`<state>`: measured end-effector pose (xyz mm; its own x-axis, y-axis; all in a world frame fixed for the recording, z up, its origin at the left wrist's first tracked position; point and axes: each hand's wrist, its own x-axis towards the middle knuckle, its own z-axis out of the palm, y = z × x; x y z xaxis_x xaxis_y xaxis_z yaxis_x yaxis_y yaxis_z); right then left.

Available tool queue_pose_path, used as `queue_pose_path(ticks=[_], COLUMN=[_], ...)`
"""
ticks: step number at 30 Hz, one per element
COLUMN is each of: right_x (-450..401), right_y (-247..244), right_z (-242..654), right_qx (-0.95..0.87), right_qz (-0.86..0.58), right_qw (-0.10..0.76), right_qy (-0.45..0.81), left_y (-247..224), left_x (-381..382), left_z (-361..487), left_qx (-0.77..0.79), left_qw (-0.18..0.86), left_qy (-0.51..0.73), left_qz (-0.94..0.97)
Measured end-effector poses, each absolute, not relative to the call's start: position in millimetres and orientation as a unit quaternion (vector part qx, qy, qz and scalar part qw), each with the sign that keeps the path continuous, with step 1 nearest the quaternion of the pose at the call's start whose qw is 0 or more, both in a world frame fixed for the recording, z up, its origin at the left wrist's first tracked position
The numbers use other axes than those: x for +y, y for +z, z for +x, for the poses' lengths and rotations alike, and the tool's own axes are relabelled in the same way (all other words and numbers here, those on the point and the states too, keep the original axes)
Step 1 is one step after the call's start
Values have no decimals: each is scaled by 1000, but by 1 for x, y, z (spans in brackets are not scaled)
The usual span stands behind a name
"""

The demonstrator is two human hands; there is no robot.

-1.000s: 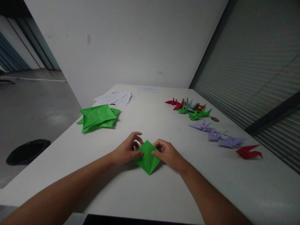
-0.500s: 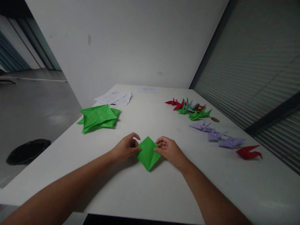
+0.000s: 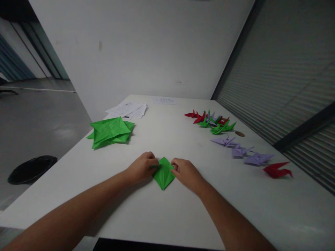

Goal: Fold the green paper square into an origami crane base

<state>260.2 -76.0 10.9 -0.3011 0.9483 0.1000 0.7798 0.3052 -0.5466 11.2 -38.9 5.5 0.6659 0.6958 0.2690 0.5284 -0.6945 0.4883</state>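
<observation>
A green origami paper (image 3: pixel 163 174), folded into a diamond with creases fanning up from its near point, lies on the white table (image 3: pixel 157 216) in front of me. My left hand (image 3: pixel 145 167) has its fingers curled in a pinch on the diamond's left corner. At the right corner, my right hand (image 3: pixel 185 172) pinches the paper between thumb and bent forefinger. The fingertips partly hide both side corners.
A stack of green folded sheets (image 3: pixel 111 132) lies to the left, with printed papers (image 3: pixel 127 109) behind it. Along the right are several red, green and purple paper cranes, including a red crane (image 3: pixel 277 170). A black-lined bin (image 3: pixel 32 169) stands on the floor at left.
The green paper has come down nearer the table and slightly left. Both hands have closed more tightly around its side corners, with the fingers curling in.
</observation>
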Motion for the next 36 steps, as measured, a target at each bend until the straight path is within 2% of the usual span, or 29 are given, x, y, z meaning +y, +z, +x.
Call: queue_pose_path(ticks=[5, 10, 22, 26, 31, 36], right_x=[-76, -76, -78, -80, -83, -86], right_y=[14, 18, 22, 22, 27, 36], right_z=[261, 263, 267, 267, 267, 267], right_qx=[-815, -829, -835, -851, -873, -885], right_qz=[-533, -519, -507, -478, -403, -360], right_qw=[164, 138, 129, 151, 226, 217], right_qy=[156, 157, 168, 158, 159, 199], left_y=[4, 9, 21, 25, 24, 23], left_x=[-37, -37, -35, -37, -37, -36], left_z=[8, 4, -3, -5, -4, -6], left_qx=[233, 224, 190, 197, 229, 238], left_qw=[112, 73, 147, 169, 186, 192], left_qy=[178, 139, 152, 140, 140, 152], left_qz=[949, 962, 959, 955, 945, 940])
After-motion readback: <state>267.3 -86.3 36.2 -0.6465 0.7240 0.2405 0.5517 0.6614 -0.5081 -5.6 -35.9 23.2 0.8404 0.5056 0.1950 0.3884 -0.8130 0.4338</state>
